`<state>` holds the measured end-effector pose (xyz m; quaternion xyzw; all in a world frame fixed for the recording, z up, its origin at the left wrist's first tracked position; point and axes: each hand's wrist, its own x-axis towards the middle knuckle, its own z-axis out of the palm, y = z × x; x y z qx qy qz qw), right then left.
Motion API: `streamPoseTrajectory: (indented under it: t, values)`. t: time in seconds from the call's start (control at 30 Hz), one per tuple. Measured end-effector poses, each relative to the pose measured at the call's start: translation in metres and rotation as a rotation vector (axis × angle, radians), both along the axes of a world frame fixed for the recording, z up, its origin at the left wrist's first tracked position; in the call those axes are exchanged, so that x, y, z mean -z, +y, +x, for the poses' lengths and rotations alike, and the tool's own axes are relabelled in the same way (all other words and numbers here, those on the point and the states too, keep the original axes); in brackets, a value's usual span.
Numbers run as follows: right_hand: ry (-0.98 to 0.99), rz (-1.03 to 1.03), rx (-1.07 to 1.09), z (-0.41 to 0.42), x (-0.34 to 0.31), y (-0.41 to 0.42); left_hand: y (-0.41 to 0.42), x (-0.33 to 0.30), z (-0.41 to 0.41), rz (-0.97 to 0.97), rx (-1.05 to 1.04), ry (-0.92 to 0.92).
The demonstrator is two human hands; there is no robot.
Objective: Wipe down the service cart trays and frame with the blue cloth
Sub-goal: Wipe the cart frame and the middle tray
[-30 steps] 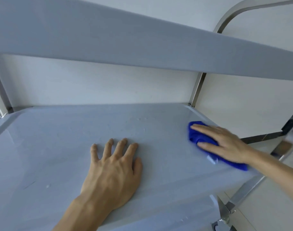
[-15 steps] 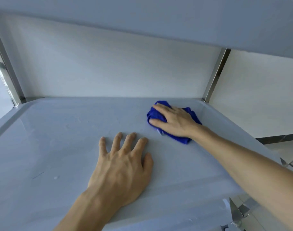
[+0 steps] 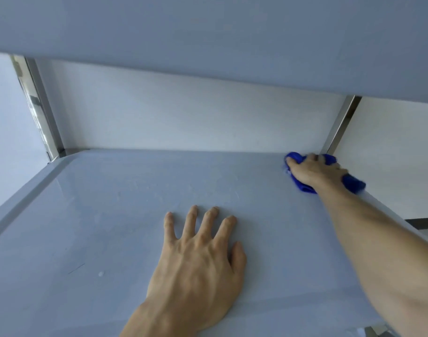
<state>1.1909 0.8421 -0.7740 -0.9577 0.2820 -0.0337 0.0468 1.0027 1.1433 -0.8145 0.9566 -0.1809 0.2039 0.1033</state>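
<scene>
We have carried the blue cloth (image 3: pixel 351 183) from the middle of the tray (image 3: pixel 105 227) out to its far right corner, in the right of the frame just below the steel upright (image 3: pixel 339 125). Half a second ago the cloth sat mid-tray at the back edge; a second ago it was nearer us on the right rim. So the stroke has run along the right side, swung inward, and now swept back out to the corner — a back-and-forth pass over the far strip.

Our right hand (image 3: pixel 315 172) presses down on the cloth with fingers bent over the bunched fabric, gripping it; the picture is blurred there, so the exact finger hold is hard to read. Blue shows beyond the fingertips and behind the wrist. Our left hand (image 3: pixel 198 256) lies flat in the lower middle of the frame, fingers spread and straight, palm on the tray, holding nothing — it has kept its place throughout and seems to be bracing us.

We judge the back right portion of this shelf is now covered. The left half, towards the upright (image 3: pixel 41 110) in the upper left of the frame, shows a small pale speck (image 3: pixel 101 274) and a faint scratch, and looks untouched. The shelf above (image 3: pixel 208 32) and the frame uprights remain to be done.
</scene>
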Motion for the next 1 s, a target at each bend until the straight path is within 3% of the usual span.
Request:
streamPoseTrajectory:
  t: [0.13, 0.3, 0.43, 0.57, 0.7, 0.8, 0.9, 1.0]
  values:
    - [-0.034, 0.031, -0.325, 0.000, 0.002, 0.090, 0.003, -0.007, -0.002, 0.013, 0.025, 0.092]
    - [-0.020, 0.050, -0.714, -0.065, -0.006, 0.141, 0.003, -0.024, -0.008, -0.001, 0.016, 0.299]
    - [-0.025, 0.062, -0.831, -0.123, -0.007, 0.141, 0.007, -0.027, -0.010, -0.210, 0.034, 0.335]
    - [-0.044, 0.084, -0.851, -0.176, -0.010, 0.144, 0.012, -0.032, -0.011, -0.631, 0.036, 0.306]
    - [-0.013, 0.204, -0.934, -0.221, -0.019, 0.138, 0.014, -0.034, -0.011, -0.690, 0.062, 0.280]
    - [-0.135, 0.317, -0.843, -0.245, -0.031, 0.118, 0.014, -0.033, -0.010, -0.689, 0.071, 0.259]
    - [-0.332, 0.443, -0.576, -0.257, -0.032, 0.088, 0.013, -0.033, -0.009, -0.659, 0.069, 0.255]
    - [-0.351, 0.619, -0.369, -0.257, -0.015, 0.062, 0.010, -0.032, -0.011, -0.597, 0.041, 0.255]
